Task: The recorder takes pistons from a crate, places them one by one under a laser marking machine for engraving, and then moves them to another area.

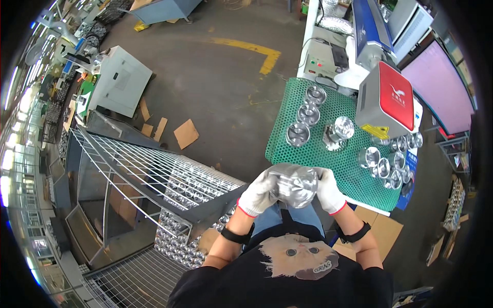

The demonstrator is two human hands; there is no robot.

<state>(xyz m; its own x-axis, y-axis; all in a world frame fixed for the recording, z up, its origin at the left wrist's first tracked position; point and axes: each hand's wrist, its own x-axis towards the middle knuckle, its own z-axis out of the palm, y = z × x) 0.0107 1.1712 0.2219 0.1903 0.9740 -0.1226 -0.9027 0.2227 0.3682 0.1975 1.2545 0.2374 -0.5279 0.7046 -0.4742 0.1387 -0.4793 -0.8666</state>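
Observation:
My left hand point(259, 194), in a white glove with a red cuff edge, is closed round the left side of a shiny metal piston point(295, 186). Gloved the same way, my right hand point(329, 191) grips its right side. The piston is held in front of my body, by the near edge of a green perforated mat point(321, 154). Another piston point(341, 128) stands on a small fixture at the mat's middle. A column of three pistons point(308, 114) lines the left part of the mat, and several more pistons point(382, 168) are grouped at its right.
A red-and-grey machine head point(387, 97) overhangs the mat at right, near a monitor point(439, 77). To my left, a wire rack point(149, 174) stands over trays of many pistons point(179, 241). A cardboard box point(377, 231) lies below the table. Farther left is a grey cabinet point(120, 82).

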